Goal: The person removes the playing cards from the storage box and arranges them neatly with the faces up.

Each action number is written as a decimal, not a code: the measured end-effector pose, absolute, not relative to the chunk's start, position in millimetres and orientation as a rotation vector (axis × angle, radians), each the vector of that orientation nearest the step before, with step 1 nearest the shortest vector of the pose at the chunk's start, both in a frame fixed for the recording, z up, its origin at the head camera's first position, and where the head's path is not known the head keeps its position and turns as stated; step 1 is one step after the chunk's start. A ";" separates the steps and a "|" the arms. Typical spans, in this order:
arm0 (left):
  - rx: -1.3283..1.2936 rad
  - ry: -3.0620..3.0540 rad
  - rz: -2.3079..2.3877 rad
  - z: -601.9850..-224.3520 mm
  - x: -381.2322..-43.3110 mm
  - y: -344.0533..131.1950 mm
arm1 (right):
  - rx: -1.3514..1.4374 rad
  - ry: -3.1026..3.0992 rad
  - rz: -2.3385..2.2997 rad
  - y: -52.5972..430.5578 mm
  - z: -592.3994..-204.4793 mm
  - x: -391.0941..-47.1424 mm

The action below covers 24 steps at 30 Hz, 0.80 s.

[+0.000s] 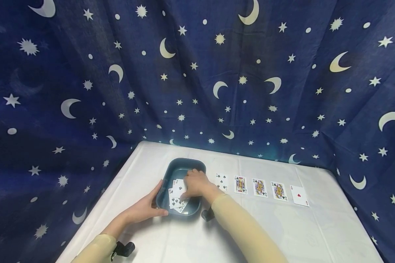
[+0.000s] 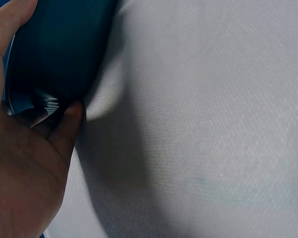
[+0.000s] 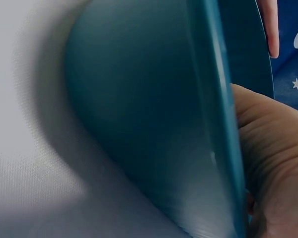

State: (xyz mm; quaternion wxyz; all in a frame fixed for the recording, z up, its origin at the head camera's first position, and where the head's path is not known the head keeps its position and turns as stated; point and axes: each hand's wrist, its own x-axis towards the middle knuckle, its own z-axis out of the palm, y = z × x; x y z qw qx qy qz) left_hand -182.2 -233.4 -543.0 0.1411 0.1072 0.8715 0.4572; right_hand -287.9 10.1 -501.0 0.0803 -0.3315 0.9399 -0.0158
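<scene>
A teal plastic tub (image 1: 181, 163) stands on the white table with several face-up playing cards (image 1: 176, 202) overlapping at its near left. My left hand (image 1: 145, 210) grips the tub's left side, its thumb along the near rim and fingers spread up the side. In the left wrist view, a fingertip (image 2: 74, 110) presses against the tub's outer wall. My right hand (image 1: 197, 184) reaches over the right rim into the tub. Its thumb lies at the edge of the top card (image 1: 179, 188); its other fingertips are hidden, so I cannot tell whether it pinches that card.
Right of the tub, several face-up cards lie in a row: a black number card (image 1: 222, 179), face cards such as a queen (image 1: 260, 187), and an ace of hearts (image 1: 299, 195) at the end. A dark blue star-and-moon cloth (image 1: 197, 91) hangs behind the white table (image 1: 316, 233).
</scene>
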 end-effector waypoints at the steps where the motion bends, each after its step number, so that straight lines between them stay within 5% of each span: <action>1: 0.308 2.517 1.319 -542.8 -182.1 -233.3 | -0.982 2.812 -0.048 10.0 -500.9 -287.5; 24: 0.310 2.492 1.352 -541.3 -181.9 -231.8 | -0.929 2.843 0.011 5.1 -509.5 -288.5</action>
